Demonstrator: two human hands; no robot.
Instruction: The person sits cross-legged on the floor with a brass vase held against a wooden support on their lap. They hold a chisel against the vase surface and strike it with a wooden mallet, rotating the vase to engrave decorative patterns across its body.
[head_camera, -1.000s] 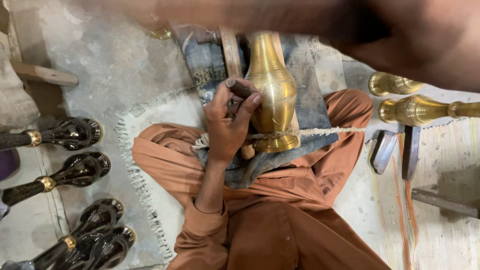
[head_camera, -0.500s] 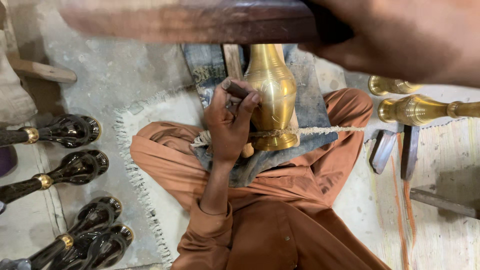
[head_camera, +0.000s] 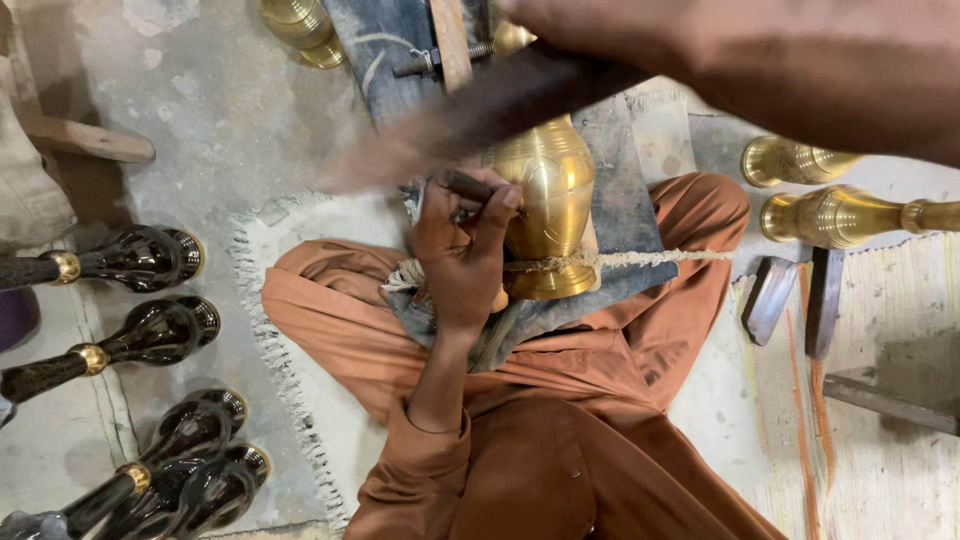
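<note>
Left hand (head_camera: 462, 240) closed around a short dark punch-like tool (head_camera: 470, 187), tip set against the side of a brass vase (head_camera: 552, 205) lying across the lap on a grey cloth (head_camera: 625, 215), lashed down by a rope (head_camera: 640, 258) over its lower body. Right hand (head_camera: 790, 60) blurred across the top of the view, gripping a dark wooden mallet (head_camera: 500, 110) above the vase; exact grip unclear. Black lacquered vases (head_camera: 150, 255) lined up on the floor to one side, two more brass pieces (head_camera: 830, 215) opposite.
</note>
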